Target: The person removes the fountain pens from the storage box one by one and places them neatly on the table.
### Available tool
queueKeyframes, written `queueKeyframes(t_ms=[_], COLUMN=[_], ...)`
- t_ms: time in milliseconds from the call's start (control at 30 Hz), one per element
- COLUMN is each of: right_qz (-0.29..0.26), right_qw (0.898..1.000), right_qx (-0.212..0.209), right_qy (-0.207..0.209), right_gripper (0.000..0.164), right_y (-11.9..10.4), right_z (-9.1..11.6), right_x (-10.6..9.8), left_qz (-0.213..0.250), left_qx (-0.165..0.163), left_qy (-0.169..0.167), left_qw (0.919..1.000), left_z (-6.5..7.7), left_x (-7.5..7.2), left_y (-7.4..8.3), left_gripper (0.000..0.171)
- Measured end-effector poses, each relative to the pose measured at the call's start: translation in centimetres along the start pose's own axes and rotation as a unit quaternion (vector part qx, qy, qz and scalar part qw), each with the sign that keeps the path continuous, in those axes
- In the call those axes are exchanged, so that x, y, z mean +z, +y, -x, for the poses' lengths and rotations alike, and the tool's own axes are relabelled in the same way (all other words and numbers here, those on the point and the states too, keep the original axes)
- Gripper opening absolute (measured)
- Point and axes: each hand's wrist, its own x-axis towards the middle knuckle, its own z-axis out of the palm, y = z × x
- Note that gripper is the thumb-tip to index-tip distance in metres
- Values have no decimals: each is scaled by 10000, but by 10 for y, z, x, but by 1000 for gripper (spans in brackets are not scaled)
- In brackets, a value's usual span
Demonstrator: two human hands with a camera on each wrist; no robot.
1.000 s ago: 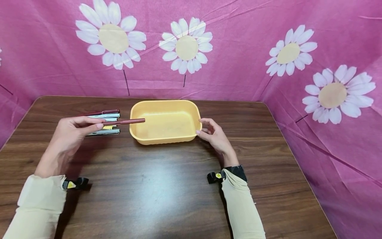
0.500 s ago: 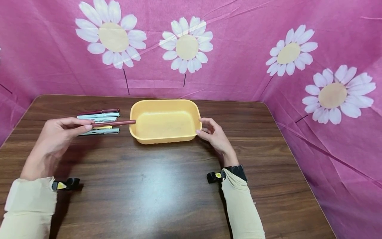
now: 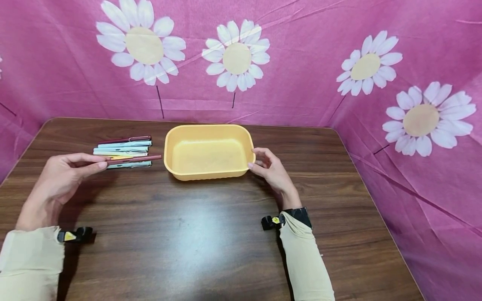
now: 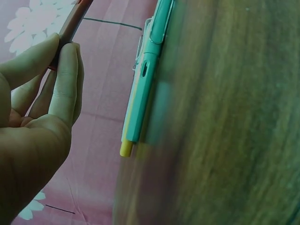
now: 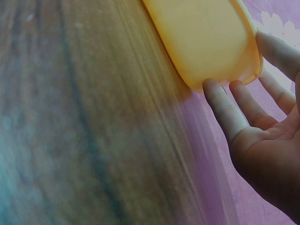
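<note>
My left hand (image 3: 62, 175) pinches one end of a dark red pen (image 3: 137, 159) between thumb and fingers. The pen points right, over a row of pens on the table, its tip just short of a yellow plastic tray (image 3: 211, 173). In that row lie another dark red pen (image 3: 129, 139), light blue pens (image 3: 124, 144) and a partly covered yellow pen; a teal pen (image 4: 147, 79) shows large in the left wrist view. At the tray's right end, my right hand (image 3: 276, 177) rests its fingertips and thumb against the outer wall, fingers spread (image 5: 227, 110).
A brown wood-grain table (image 3: 211, 234) carries everything. Pink cloth (image 3: 293, 75) with white flowers hangs behind it and along the right side. Black straps with small devices (image 3: 269, 222) sit at both wrists.
My left hand has drawn back leftward with the dark red pen, whose tip has moved from over the tray to beside it, above the row of pens. My right hand stays at the tray.
</note>
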Motion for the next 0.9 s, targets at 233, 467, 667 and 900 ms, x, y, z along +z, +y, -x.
queueKeyframes(t_ms=[233,467,667,900], right_qz=[5,-12,-51,-89], right_qw=[10000,10000,10000,10000], right_qx=[-16,-23,-21,9], right_qy=[2,-13,-1,-10], right_gripper=[49,50,50,50], right_y=[0,0,0,1], right_z=[0,0,0,0], right_x=[-1,-1,0,0], left_qz=[594,279,-248,-1428], left_qx=[20,-76,-65,-205], left_qy=[-271,-141,-156,9], left_qw=[9979,9995,9996,9895], left_z=[-1,-2,-4,-4], left_x=[-3,-5,-10,-13], left_y=[-8,-11,-15,-16], left_gripper=[23,21,16,9])
